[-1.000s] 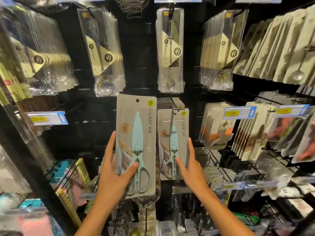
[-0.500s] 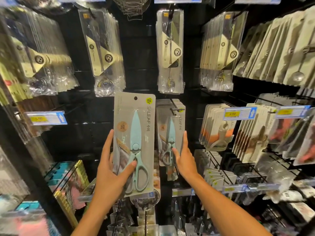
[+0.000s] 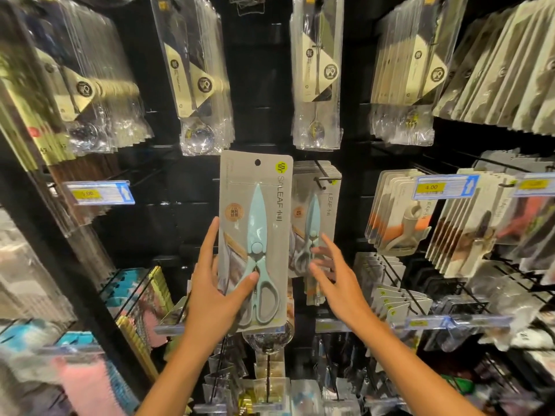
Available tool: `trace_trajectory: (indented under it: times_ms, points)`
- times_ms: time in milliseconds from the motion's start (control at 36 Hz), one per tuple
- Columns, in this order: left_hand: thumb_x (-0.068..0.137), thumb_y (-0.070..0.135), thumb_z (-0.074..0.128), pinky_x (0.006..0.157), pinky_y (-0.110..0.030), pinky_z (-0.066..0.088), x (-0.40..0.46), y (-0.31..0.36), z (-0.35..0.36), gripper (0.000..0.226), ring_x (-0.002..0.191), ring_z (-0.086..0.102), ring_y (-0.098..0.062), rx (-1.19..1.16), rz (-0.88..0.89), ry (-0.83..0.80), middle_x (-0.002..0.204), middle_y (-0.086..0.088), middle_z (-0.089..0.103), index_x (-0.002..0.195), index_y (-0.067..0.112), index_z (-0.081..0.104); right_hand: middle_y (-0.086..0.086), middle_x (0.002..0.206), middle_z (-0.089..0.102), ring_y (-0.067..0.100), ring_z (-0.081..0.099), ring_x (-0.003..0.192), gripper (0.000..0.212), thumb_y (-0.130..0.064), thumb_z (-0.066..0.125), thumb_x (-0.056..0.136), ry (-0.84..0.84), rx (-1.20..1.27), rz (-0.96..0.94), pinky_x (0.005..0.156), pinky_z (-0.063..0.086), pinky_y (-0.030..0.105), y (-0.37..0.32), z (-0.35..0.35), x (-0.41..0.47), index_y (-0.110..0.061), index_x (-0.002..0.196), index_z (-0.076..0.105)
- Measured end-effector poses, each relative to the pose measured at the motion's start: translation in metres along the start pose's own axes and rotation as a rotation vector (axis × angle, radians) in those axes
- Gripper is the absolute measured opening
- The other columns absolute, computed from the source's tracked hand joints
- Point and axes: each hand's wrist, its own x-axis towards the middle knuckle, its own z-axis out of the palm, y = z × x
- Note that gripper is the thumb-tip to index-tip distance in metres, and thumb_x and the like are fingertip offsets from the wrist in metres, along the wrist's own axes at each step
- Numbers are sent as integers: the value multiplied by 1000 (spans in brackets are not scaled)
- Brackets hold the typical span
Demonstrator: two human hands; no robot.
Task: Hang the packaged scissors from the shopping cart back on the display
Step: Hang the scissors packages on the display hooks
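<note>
A bare stretch of black back panel (image 3: pixel 192 223) lay open left of the grey cardboard pack of pale blue scissors (image 3: pixel 255 235), wide enough for a hand. To its right, the black wire peg (image 3: pixel 322 178) was crowded by a hanging stack of matching scissor packs (image 3: pixel 315 223); its tip seemed free, though blur made this uncertain. Clear bagged spoons (image 3: pixel 316 70) hung close above. The right hand (image 3: pixel 336 283) stood before the stack. Nearer and lower, a clear price rail (image 3: pixel 444 321) jutted out.
</note>
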Motion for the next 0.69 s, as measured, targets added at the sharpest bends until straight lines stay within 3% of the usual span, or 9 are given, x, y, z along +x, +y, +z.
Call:
trace_trajectory:
  times_ms: [83,167,250,306,444,500,583,694]
  points:
    - [82,14,80,111,-52,44,-3,-2,3,99,141,44,-12,-14,5,3,157,18,38,151,54,22,-10,125,66,11,67,113,61,-31,55,102,-102,141,-63,101,53,38,-29,6,-10,-42,155,25]
    - [83,14,80,113,-52,42,-8,-1,10,98,143,41,-9,-29,12,1,157,24,34,154,47,22,5,120,69,21,69,111,65,-21,54,104,-139,212,-109,92,58,36,-52,10,-15,-43,156,23]
    - [82,17,80,113,-52,41,-12,-2,14,99,144,38,-7,-23,16,-6,157,27,32,155,46,21,34,117,56,51,59,108,71,-12,54,103,-134,219,-105,94,53,59,-61,11,-17,-54,152,24]
    - [81,16,81,110,-51,45,-15,-4,15,100,141,44,-9,-37,12,-26,155,26,36,154,47,21,39,116,53,57,55,107,72,-9,54,103,-119,229,-101,93,51,64,-60,10,-21,-57,150,27]
    - [75,13,86,99,-44,55,-16,-8,18,112,126,60,-18,-88,-28,-125,149,20,47,152,53,16,30,112,61,52,57,105,74,-8,56,102,-97,161,-99,96,50,59,-49,0,-33,-58,148,30]
    - [73,14,87,100,-45,55,-15,-10,20,116,126,60,-17,-84,-41,-157,150,19,46,152,56,13,8,118,70,38,65,106,73,-8,56,102,-88,132,-98,97,56,46,-44,-5,-39,-57,149,30]
    - [73,16,88,95,-45,57,-13,-12,28,119,118,65,-21,-66,-62,-200,145,12,53,151,60,8,-25,123,68,11,69,111,71,-7,55,102,-82,119,-79,94,57,25,-42,-12,-45,-54,150,31]
    - [75,20,88,98,-51,55,-10,-14,42,121,120,63,-27,-16,-80,-243,148,-3,49,148,65,2,-30,121,67,1,67,112,69,-6,54,102,-52,92,-42,93,55,20,-37,-23,-49,-46,151,28]
